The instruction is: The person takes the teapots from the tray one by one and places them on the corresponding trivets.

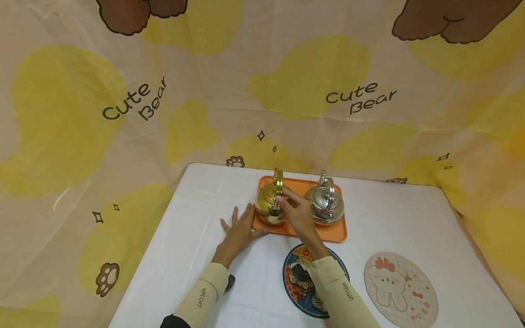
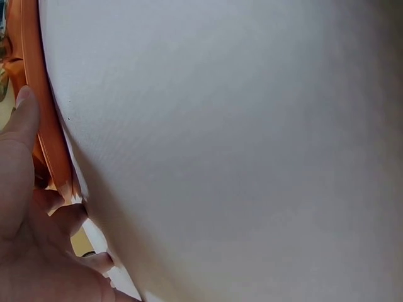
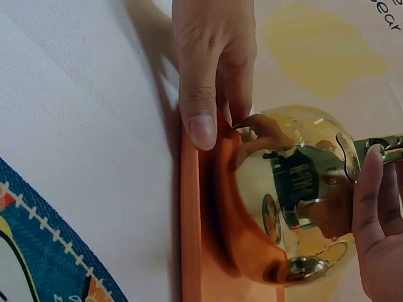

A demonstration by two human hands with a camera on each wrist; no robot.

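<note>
A shiny gold teapot (image 1: 265, 204) with a raised handle sits on the left part of an orange tray (image 1: 295, 183). My right hand (image 1: 300, 217) reaches over the tray and pinches the gold teapot near its handle (image 3: 378, 150); the exact grip is partly hidden. At the tray's left front corner rests my left hand (image 1: 239, 231), fingers spread, with its thumb (image 2: 24, 116) on the tray rim. On the tray's right part stands a silver teapot (image 1: 326, 202), its handle up, close to my right hand but apart from the gold one.
A round blue patterned mat (image 1: 293, 291) lies in front of the tray, partly beneath my right forearm. Farther right is a round pale mat (image 1: 399, 289) with a rabbit drawing. The white table (image 1: 213, 191) meets a printed cloth backdrop (image 1: 287, 91) behind the tray.
</note>
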